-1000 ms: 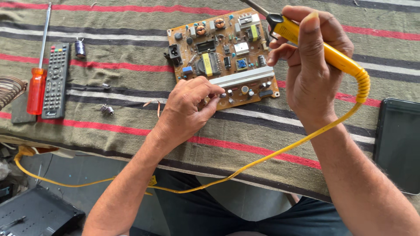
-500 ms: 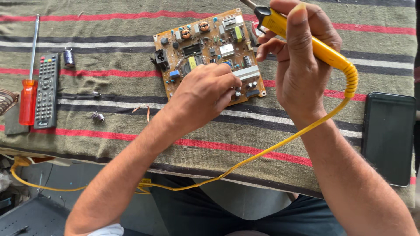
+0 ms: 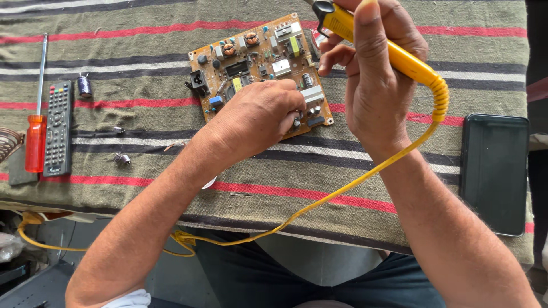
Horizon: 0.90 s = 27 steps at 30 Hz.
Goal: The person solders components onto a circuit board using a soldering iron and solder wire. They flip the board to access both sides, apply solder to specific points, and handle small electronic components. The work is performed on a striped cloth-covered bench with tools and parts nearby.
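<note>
An orange-brown circuit board [image 3: 251,57] crowded with components lies on a striped cloth [image 3: 142,45]. My left hand [image 3: 257,114] rests on the board's near edge, its fingers curled over the components there; what the fingertips hold is hidden. My right hand [image 3: 374,80] grips a yellow soldering iron [image 3: 394,54] like a pen, just right of the board, with the black tip end near the board's far right corner. The iron's yellow cord [image 3: 319,199] runs down across the cloth and off the table's front edge.
At the left lie a black remote control [image 3: 59,128], a red-handled screwdriver [image 3: 35,137], a small cylindrical capacitor [image 3: 84,85] and small loose parts [image 3: 121,159]. A dark tablet [image 3: 494,171] lies at the right. The table's front edge runs along the bottom.
My left hand has moved further onto the board's near edge. The right hand with the iron stays beside the board. The camera view has shifted slightly.
</note>
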{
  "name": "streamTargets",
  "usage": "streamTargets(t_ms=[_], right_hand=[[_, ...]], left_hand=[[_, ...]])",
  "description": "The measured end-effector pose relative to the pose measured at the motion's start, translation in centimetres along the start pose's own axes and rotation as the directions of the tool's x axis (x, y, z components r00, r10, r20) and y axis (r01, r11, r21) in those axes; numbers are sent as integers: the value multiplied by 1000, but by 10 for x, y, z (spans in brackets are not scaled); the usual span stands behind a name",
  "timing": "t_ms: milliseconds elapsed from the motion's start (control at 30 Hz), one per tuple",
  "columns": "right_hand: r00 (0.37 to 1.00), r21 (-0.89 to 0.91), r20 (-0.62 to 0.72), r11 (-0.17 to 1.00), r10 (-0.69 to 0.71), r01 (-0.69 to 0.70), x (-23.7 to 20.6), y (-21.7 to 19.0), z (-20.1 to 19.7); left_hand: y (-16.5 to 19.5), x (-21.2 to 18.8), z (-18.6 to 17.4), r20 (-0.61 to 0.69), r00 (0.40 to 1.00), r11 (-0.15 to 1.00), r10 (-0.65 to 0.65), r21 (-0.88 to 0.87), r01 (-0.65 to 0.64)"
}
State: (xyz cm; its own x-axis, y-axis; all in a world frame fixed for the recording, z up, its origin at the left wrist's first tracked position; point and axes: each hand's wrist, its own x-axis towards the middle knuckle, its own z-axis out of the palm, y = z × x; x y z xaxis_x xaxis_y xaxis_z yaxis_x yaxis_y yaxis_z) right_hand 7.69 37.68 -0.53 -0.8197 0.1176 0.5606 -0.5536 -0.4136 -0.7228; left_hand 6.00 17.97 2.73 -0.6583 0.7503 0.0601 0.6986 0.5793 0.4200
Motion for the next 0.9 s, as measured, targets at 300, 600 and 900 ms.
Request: streamTargets(t_ms=[300, 600, 900], right_hand=[[1000, -1, 8, 1000, 0, 0, 0, -4, -4], [1000, 9, 8, 1000, -1, 1, 0, -4, -5], [1000, 7, -2, 1000, 9, -9, -1, -5, -4]], left_hand=[[12, 11, -2, 80, 991, 994, -109, 27, 107], [17, 16, -2, 118, 979, 985, -165, 70, 158], [8, 12, 2, 50, 990, 990, -134, -28, 136]])
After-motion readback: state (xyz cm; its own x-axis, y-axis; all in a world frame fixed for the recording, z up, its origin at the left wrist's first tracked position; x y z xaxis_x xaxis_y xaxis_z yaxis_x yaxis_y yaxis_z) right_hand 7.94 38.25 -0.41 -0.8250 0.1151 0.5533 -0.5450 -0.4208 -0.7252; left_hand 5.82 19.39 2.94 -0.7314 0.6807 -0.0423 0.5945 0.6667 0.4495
